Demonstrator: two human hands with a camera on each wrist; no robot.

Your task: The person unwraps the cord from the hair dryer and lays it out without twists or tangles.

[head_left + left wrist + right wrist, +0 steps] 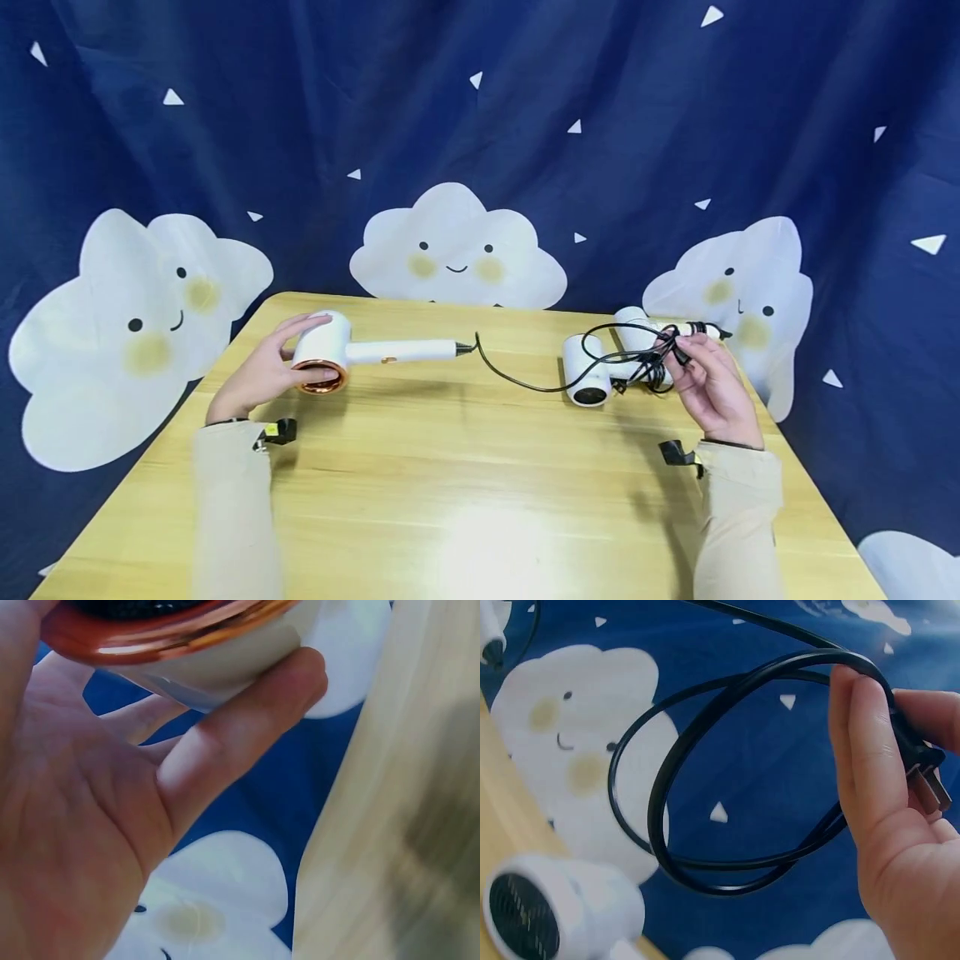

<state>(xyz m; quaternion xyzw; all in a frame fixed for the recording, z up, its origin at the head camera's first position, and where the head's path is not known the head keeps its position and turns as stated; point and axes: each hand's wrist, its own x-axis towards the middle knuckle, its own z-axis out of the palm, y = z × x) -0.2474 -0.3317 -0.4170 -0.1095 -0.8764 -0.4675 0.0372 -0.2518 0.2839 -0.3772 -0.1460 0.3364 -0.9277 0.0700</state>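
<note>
A white hair dryer (401, 351) with a copper-coloured ring hangs above the table's left side, its handle pointing right. My left hand (262, 367) grips its head, fingers over the top and thumb by the ring; the left wrist view shows the copper ring (172, 641) close up. From the handle's end a black cord (517, 382) runs across to my right hand (716, 387). That hand pinches the cord's plug (915, 750) and loops of cord (660, 795), with the metal prongs showing in the right wrist view.
Two more white hair dryers lie at the table's right: a nearer one (581, 367) with a dark round end and one behind it (633, 332), partly hidden by cord. The wooden table (450, 467) ends at a blue curtain (465, 125) with clouds.
</note>
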